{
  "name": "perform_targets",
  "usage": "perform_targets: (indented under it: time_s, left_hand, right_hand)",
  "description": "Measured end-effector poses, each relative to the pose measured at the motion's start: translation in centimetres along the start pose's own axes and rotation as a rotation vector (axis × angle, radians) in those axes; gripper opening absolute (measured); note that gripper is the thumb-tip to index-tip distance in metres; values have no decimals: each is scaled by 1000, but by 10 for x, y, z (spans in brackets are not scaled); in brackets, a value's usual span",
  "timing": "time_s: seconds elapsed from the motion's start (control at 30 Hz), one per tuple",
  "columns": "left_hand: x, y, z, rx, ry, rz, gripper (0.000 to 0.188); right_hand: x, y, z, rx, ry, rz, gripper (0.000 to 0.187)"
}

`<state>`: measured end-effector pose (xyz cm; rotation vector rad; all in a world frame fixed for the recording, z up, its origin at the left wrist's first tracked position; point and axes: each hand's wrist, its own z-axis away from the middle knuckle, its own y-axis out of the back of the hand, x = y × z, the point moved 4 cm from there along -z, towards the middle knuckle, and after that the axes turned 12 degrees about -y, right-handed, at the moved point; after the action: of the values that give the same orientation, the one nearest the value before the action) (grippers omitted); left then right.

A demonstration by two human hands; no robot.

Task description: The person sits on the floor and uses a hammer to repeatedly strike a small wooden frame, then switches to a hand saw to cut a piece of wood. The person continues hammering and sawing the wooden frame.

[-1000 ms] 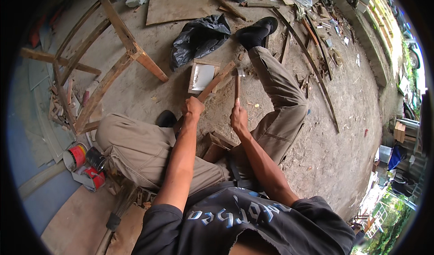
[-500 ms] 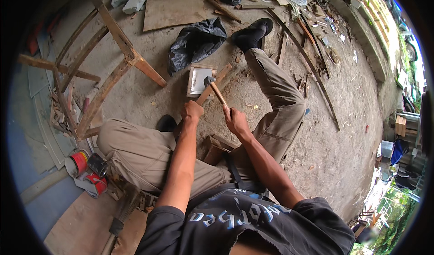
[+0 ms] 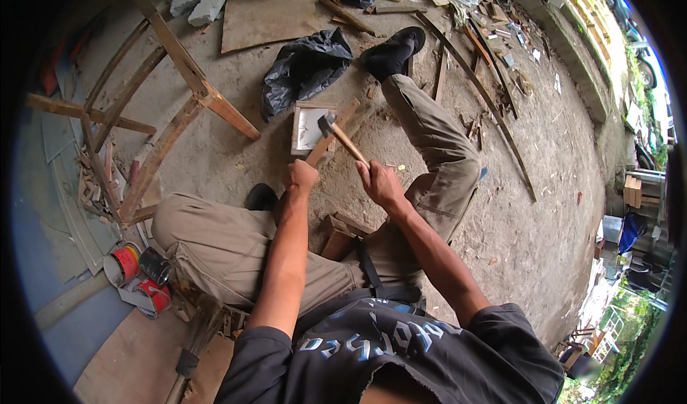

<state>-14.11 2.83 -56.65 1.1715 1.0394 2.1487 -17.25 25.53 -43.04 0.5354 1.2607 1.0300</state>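
Note:
My right hand (image 3: 381,184) is closed round the wooden handle of a hammer (image 3: 349,146). The dark hammer head is over a flat wooden strip (image 3: 319,151); I cannot tell whether the two touch. My left hand (image 3: 303,176) grips the near end of that strip, which slants away to the far right. Just beyond my left hand, a small wooden-framed box (image 3: 295,140) with a white inside lies on the ground, and the strip passes by its right side.
A black plastic bag (image 3: 304,71) lies beyond the box. To the left stands a wooden chair frame (image 3: 193,75). Near my left knee are red cans (image 3: 127,261). A small wooden stool or box (image 3: 338,238) sits between my legs. Long thin strips (image 3: 486,107) and wood scraps lie at right.
The hammer head has shifted slightly up and to the left, and my right hand has moved a little with it. My left hand still grips the strip. The whole view has shifted slightly.

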Motion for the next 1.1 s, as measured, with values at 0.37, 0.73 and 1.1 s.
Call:
perform_targets:
  time_s: [0.37, 0.73, 1.1]
  left_hand:
    - [7, 13, 8, -67, 59, -35, 29]
    - [-3, 4, 2, -4, 15, -13, 31]
    - [-15, -1, 1, -38, 40, 24, 32]
  right_hand:
    - [-22, -2, 7, -33, 49, -30, 51]
    - [7, 21, -15, -35, 18, -44, 53]
    - [-22, 17, -9, -67, 71, 33, 54]
